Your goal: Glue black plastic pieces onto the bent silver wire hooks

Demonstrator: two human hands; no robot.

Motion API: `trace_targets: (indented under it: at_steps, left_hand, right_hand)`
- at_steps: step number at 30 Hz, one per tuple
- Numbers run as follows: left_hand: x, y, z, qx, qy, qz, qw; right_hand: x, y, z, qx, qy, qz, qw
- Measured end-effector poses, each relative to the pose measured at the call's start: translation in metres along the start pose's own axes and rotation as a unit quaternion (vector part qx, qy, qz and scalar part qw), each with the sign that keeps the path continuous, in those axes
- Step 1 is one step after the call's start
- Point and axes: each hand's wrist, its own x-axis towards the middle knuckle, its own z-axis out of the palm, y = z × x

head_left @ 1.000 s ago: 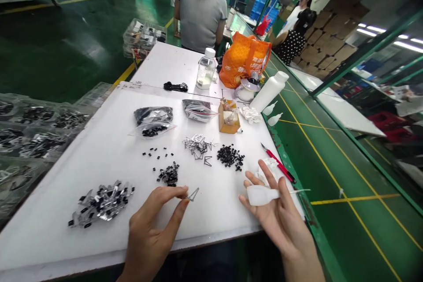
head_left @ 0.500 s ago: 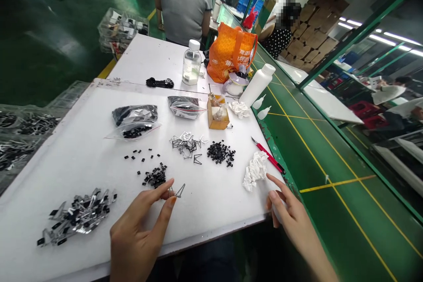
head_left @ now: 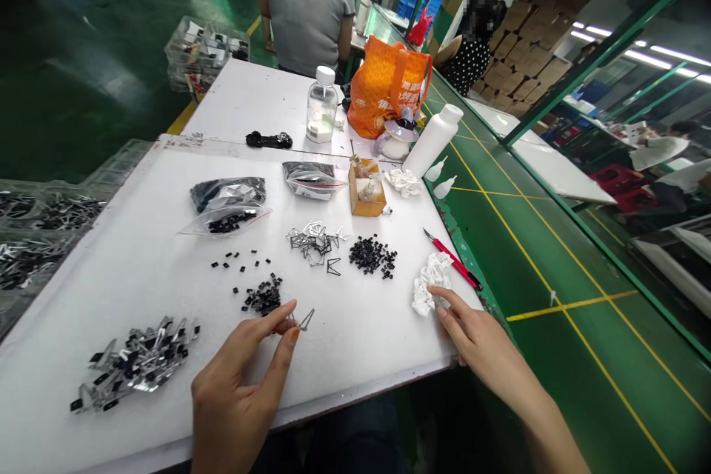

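My left hand (head_left: 244, 378) pinches a thin V-shaped metal clip (head_left: 306, 319) between thumb and index finger, a little above the table. Just beyond those fingers is a heap of tiny black parts (head_left: 264, 296). At the right, my right hand (head_left: 472, 333) has its index finger and thumb apart, the index fingertip against a crumpled white tissue (head_left: 425, 281). Loose metal clips (head_left: 314, 243) lie mid-table, beside a second pile of small black pieces (head_left: 372, 257). Clips with black ends (head_left: 138, 359) form a pile at the left.
A red craft knife (head_left: 454, 259) lies along the table's right edge. Farther back are zip bags (head_left: 230, 200), a small brown box (head_left: 366, 196), a clear bottle (head_left: 322, 107), a tilted white bottle (head_left: 434, 139) and an orange bag (head_left: 383, 89). A green conveyor (head_left: 533, 266) runs alongside. People sit beyond.
My right hand has moved left and slightly up, its index finger now onto the tissue. My left hand keeps hold of the clip, nearly still.
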Motion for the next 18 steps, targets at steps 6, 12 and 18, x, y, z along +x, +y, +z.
trace_targets:
  at_steps: [6,12,18]
  left_hand:
    - [0.000,0.000,0.000,-0.010,0.000,-0.008,1.000]
    - [-0.001,0.001,-0.001,-0.010,0.006,-0.020,1.000]
    - [0.001,0.001,0.001,-0.012,0.012,-0.009,1.000]
  right_hand:
    - [0.000,-0.010,-0.005,-0.208,0.008,-0.043,0.977]
    - [-0.005,-0.011,-0.018,-0.261,-0.071,-0.047,0.962]
    - [-0.010,0.000,-0.025,-0.132,-0.118,-0.044,0.983]
